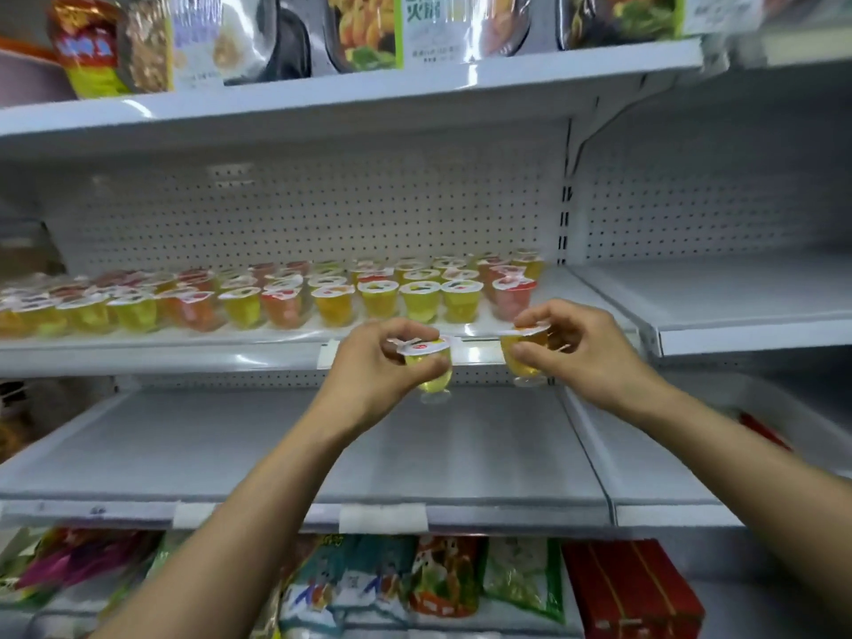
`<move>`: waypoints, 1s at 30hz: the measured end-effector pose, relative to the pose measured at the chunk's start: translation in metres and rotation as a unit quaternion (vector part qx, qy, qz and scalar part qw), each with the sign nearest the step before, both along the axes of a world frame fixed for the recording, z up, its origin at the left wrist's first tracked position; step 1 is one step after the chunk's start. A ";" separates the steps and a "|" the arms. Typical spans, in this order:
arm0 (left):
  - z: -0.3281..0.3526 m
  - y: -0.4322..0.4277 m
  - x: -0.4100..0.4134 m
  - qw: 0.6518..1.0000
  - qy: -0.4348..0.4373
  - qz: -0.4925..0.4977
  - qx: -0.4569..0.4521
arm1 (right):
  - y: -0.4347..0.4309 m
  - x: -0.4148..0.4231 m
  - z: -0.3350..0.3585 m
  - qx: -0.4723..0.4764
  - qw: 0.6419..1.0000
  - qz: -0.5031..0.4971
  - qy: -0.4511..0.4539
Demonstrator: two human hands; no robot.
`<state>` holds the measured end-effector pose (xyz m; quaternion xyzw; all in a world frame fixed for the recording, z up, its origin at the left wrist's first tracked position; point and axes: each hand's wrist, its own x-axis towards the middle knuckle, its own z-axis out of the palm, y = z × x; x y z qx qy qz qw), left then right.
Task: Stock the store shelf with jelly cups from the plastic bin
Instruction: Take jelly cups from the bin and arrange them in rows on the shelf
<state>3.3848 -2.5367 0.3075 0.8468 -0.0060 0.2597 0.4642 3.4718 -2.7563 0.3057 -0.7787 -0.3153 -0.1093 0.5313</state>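
My left hand (pixel 369 366) grips a yellow-green jelly cup (pixel 431 368) with a white lid, held in front of the middle shelf's front edge (pixel 184 350). My right hand (pixel 581 348) pinches an amber jelly cup (pixel 525 357) by its lid and side, at the same height, a little to the right. Rows of several jelly cups (pixel 286 297) in yellow, orange and red stand on the middle shelf, from its left end to about the right upright. The plastic bin is not in view.
Below the hands lies a bare white shelf (pixel 461 454). Another bare shelf section (pixel 737 306) sits to the right. Packaged foods line the top shelf (pixel 369 30) and snack bags (pixel 415 588) fill the bottom one. A pegboard back wall (pixel 322 209) stands behind the cups.
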 end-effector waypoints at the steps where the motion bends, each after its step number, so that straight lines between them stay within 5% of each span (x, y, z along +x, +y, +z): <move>1: 0.005 -0.001 0.008 1.000 0.000 -0.008 0.010 | -0.004 0.009 0.005 0.011 1.000 -0.011 -0.003; 9: 0.049 -0.004 0.078 0.995 -0.051 -0.020 0.080 | -0.016 0.088 0.031 0.088 0.990 -0.109 0.009; 16: 0.066 -0.008 0.132 0.997 -0.034 -0.064 0.040 | -0.009 0.148 0.039 -0.013 0.990 -0.134 0.035; 30: 0.071 -0.011 0.170 0.995 -0.009 -0.099 0.027 | 0.002 0.186 0.024 -0.044 0.992 -0.105 0.051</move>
